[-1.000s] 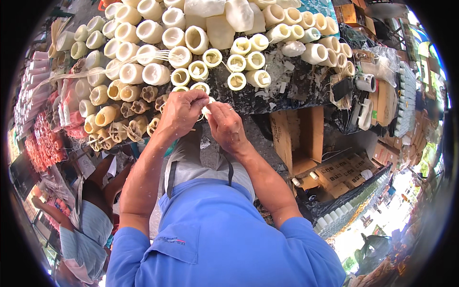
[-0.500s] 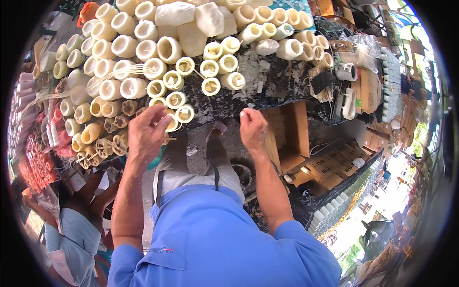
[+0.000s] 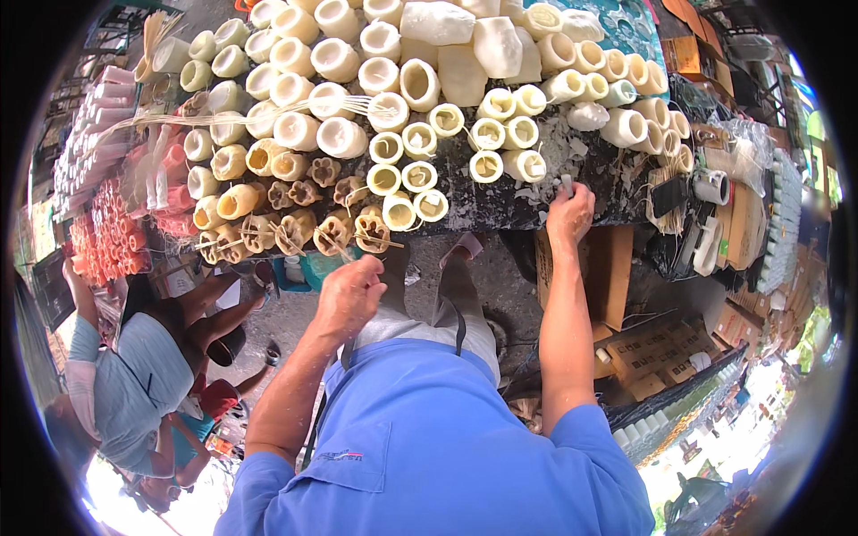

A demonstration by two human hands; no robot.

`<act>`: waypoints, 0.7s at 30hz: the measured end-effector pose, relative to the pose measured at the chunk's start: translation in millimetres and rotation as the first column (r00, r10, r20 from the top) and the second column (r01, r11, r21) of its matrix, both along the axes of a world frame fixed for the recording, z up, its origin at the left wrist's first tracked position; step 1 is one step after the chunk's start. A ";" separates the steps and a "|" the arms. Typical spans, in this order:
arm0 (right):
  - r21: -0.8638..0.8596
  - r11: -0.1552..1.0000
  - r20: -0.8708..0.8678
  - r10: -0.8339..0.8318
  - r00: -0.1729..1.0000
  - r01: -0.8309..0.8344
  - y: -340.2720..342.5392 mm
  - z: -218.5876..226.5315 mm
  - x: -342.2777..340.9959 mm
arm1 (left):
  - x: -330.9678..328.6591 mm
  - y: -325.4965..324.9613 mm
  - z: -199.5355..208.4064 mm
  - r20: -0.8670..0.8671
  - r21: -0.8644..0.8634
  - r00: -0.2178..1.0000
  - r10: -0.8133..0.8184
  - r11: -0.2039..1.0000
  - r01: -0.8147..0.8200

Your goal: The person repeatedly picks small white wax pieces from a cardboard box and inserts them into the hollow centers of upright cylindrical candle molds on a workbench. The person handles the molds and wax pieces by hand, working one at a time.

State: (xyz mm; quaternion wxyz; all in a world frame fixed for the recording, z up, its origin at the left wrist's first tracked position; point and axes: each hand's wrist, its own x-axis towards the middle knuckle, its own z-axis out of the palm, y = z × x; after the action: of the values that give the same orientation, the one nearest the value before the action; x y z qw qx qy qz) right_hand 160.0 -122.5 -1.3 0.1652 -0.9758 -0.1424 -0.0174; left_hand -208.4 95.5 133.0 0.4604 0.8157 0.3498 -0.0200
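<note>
My left hand (image 3: 351,295) is closed in front of the table's near edge, just below a flower-shaped wax cup (image 3: 371,230) with a thin stick across it. What its fingers hold, if anything, is hidden. Farther right, my right hand (image 3: 572,217) reaches over the dark tabletop (image 3: 509,213), its fingers pinched at a small white wax piece (image 3: 565,185). Between the hands stand round cream wax cups (image 3: 432,206), several with pale bits inside. Larger hollow cream cups (image 3: 340,138) fill the table behind them.
Wax blocks (image 3: 496,46) lie at the back, near a blue sheet (image 3: 617,31). Pale strands (image 3: 241,116) cross the cups. Pink wax pieces (image 3: 107,237) cover the left end. An open cardboard box (image 3: 612,277) stands under the edge at right. Another person (image 3: 147,384) is at lower left.
The view has swung left, so the table appears farther right. My left hand has dropped from the front round cups to below the flower-shaped ones. My right hand has reached forward over the tabletop.
</note>
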 end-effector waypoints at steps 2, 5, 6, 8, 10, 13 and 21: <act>0.103 0.994 -0.104 -0.010 0.995 0.021 -6.7 12.4 -10.0 | 3.1 -5.8 -4.1 0.013 0.069 0.995 -0.103 0.992 0.102; 0.226 0.974 -0.235 0.025 0.972 0.030 -17.5 38.4 -32.0 | 12.2 -4.1 -6.1 0.020 0.186 0.998 -0.068 0.981 0.063; 0.251 0.967 -0.266 0.031 0.964 0.039 -18.5 47.1 -38.9 | 16.4 0.0 -5.4 0.105 0.280 0.994 0.024 0.959 -0.052; 0.263 0.962 -0.340 0.028 0.940 0.067 -19.2 65.8 -54.0 | 24.1 16.4 -1.6 0.233 0.417 0.964 0.132 0.881 -0.221; 0.360 0.931 -0.371 0.087 0.925 0.057 -14.1 84.7 -69.0 | 32.8 46.5 1.6 0.253 0.505 0.957 0.140 0.825 -0.254; 0.328 0.942 -0.465 0.102 0.879 0.064 -2.0 119.3 -86.4 | 56.3 90.8 -2.2 0.225 0.434 0.958 0.179 0.862 -0.263; 0.572 0.791 -0.296 0.446 0.844 -0.218 95.2 166.5 -116.0 | 121.7 127.5 -35.3 -0.146 0.265 0.983 0.109 0.962 -0.068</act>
State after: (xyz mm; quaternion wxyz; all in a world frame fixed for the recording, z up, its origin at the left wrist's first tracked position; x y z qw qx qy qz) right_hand 44.0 -27.3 165.2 0.4478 -0.8334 -0.2671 0.1833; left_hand -86.7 223.0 97.7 0.3209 0.8481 0.4213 -0.0184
